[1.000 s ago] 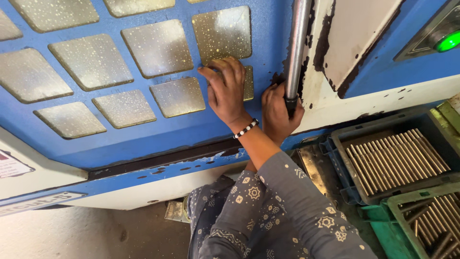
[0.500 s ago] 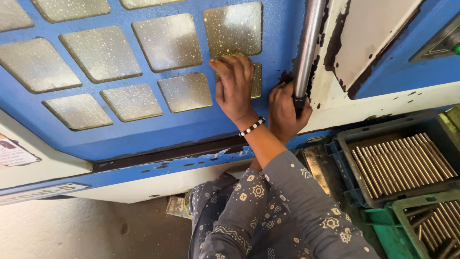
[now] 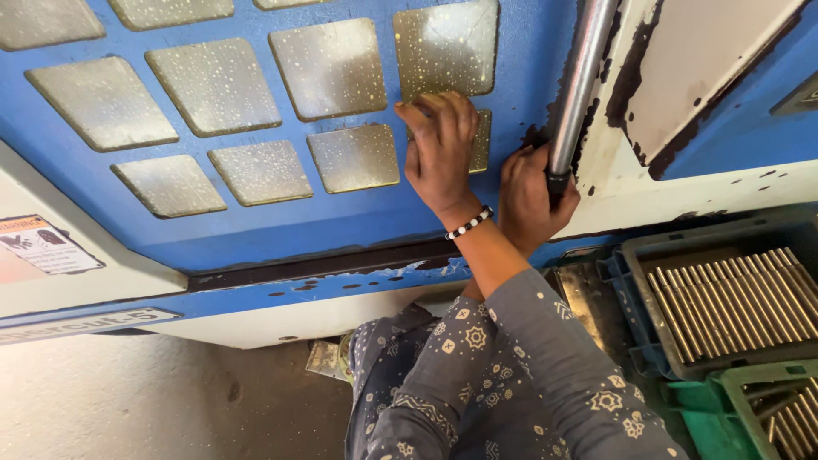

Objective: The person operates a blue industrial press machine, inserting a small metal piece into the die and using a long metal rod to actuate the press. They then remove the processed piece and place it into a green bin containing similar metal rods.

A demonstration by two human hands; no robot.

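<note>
My right hand (image 3: 439,149), with a black-and-white bead bracelet on the wrist, lies flat with fingers spread on a blue machine door (image 3: 256,230), partly over one of its speckled window panes (image 3: 354,158). Just to its right, my left hand (image 3: 528,196) is partly hidden behind my right forearm. It is wrapped around the lower end of a vertical steel bar handle (image 3: 579,77) at the door's edge. A grey patterned sleeve covers my right arm.
A white machine frame with chipped paint (image 3: 682,187) stands right of the door. Below right, a dark crate (image 3: 635,281) holds several metal rods, with a green crate (image 3: 707,400) in front of it. A warning sticker (image 3: 38,243) is at the left, above concrete floor (image 3: 128,400).
The door, handle and both hands have shifted a little right and up in view. The green light at the far right is out of view. Both hands keep their hold.
</note>
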